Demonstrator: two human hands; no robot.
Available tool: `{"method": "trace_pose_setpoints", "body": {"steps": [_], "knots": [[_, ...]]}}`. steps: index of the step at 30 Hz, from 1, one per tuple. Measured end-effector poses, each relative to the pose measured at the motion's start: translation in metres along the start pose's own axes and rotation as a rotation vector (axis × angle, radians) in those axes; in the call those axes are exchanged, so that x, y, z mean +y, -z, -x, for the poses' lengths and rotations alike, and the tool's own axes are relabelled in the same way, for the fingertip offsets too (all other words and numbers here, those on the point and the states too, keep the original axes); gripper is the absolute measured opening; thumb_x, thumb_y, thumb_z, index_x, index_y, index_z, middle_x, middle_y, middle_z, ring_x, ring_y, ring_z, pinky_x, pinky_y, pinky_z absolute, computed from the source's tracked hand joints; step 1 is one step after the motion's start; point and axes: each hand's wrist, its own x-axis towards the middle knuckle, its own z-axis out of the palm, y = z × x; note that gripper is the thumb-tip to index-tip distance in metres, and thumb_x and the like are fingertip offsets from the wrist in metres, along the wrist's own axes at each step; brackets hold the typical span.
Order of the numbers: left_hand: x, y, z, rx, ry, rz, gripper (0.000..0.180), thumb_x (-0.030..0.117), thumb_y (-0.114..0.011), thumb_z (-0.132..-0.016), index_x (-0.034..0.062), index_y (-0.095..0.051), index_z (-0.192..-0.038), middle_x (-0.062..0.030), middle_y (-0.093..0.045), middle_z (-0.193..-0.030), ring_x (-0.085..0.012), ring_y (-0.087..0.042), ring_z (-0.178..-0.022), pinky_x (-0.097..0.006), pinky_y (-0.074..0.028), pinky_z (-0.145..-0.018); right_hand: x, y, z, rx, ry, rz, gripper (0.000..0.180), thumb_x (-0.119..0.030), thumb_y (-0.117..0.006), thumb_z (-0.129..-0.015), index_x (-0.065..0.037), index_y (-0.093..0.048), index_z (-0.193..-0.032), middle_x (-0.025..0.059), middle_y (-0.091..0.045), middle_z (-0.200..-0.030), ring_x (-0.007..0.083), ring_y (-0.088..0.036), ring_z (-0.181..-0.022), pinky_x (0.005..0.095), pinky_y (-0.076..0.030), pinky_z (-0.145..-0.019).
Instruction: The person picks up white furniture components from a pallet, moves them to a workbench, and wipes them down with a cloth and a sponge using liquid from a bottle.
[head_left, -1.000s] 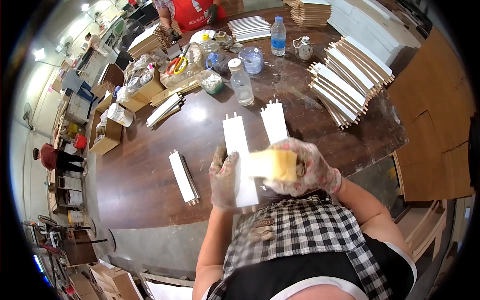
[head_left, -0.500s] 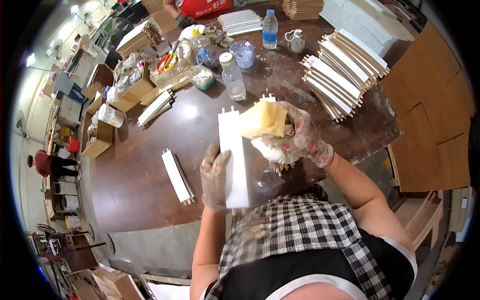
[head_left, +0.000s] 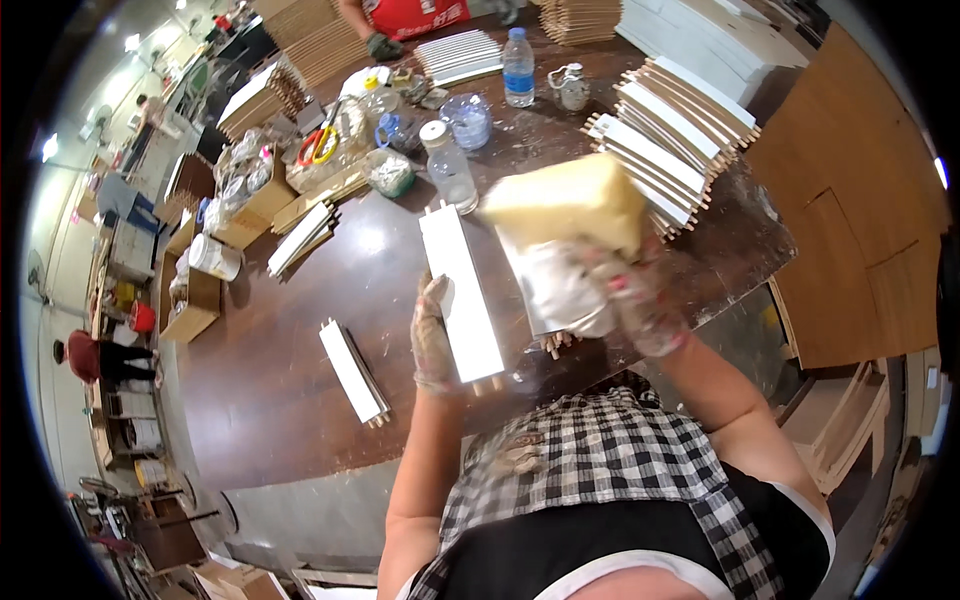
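Note:
A long white board (head_left: 462, 300) with wooden peg ends lies on the table in front of me. My left hand (head_left: 432, 340), in a stained patterned glove, grips its left edge. My right hand (head_left: 645, 312), in a flowered glove and smeared by motion, holds a yellow sponge (head_left: 565, 200) and a bunched white cloth (head_left: 566, 290). Both are raised to the right of the board. Below the cloth, more white boards (head_left: 514, 262) with peg ends are partly hidden.
The brown table (head_left: 260, 400) bears a small board stack (head_left: 352, 375) at left and larger stacks (head_left: 660, 165) at far right. A glass bottle (head_left: 450, 175), water bottle (head_left: 518, 75), scissors (head_left: 318, 145) and cardboard box (head_left: 195, 300) stand beyond. Opposite is a person in red (head_left: 415, 15).
My right hand has swung right, away from the board, with the sponge and cloth. The board now lies lower and tilted, its lower pegs showing. The view has shifted slightly.

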Motion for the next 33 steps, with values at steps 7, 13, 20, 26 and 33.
{"method": "trace_pose_setpoints", "body": {"steps": [7,13,20,26,33], "knots": [[-0.036,-0.012,0.029,-0.135,0.340,0.484,0.047,0.036,-0.048,-0.093,0.0063,-0.042,-0.130,-0.0164,-0.057,-0.116,-0.0265,-0.065,-0.088,-0.035,-0.058,-0.073,0.023,-0.056,-0.020,-0.255,0.491,0.718,0.082,-0.010,-0.076,-0.066,-0.009,-0.033,-0.136,0.0204,-0.052,-0.115,0.0309,-0.064,-0.087,0.0369,-0.057,-0.072],[0.005,-0.099,0.046,0.147,0.427,0.159,0.051,0.039,-0.044,-0.097,0.0142,-0.035,-0.140,-0.0125,-0.060,-0.098,-0.0170,-0.059,-0.070,-0.027,-0.051,-0.055,0.045,0.019,-0.123,0.043,0.667,1.064,0.068,-0.009,-0.073,-0.072,-0.006,-0.038,-0.130,0.0132,-0.053,-0.107,0.0250,-0.060,-0.091,0.0316,-0.056,-0.076],[0.006,-0.091,0.031,0.101,0.259,0.193,0.051,0.038,-0.045,-0.096,0.0163,-0.033,-0.141,-0.0091,-0.060,-0.095,-0.0177,-0.061,-0.074,-0.028,-0.056,-0.062,0.017,-0.022,-0.066,-0.104,0.577,0.939,0.075,-0.008,-0.074,-0.064,-0.007,-0.037,-0.129,0.0177,-0.047,-0.115,0.0336,-0.054,-0.104,0.0386,-0.053,-0.077],[-0.043,0.063,-0.018,-0.198,-0.026,-0.224,0.029,0.027,-0.043,-0.097,0.0020,-0.054,-0.107,-0.0101,-0.060,-0.091,-0.0191,-0.059,-0.077,-0.034,-0.052,-0.069,0.012,-0.066,0.029,-0.339,0.521,0.664,0.084,-0.020,-0.080,-0.064,-0.004,-0.036,-0.133,0.0206,-0.050,-0.118,0.0314,-0.057,-0.103,0.0370,-0.055,-0.075],[0.019,-0.078,0.003,-0.128,0.348,0.174,0.046,0.034,-0.048,-0.095,0.0039,-0.045,-0.129,-0.0129,-0.056,-0.120,-0.0233,-0.059,-0.103,-0.037,-0.053,-0.084,0.011,-0.026,0.024,-0.110,0.337,0.391,0.075,-0.022,-0.077,-0.072,-0.002,-0.037,-0.132,0.0157,-0.051,-0.123,0.0238,-0.053,-0.114,0.0377,-0.052,-0.090]]}}
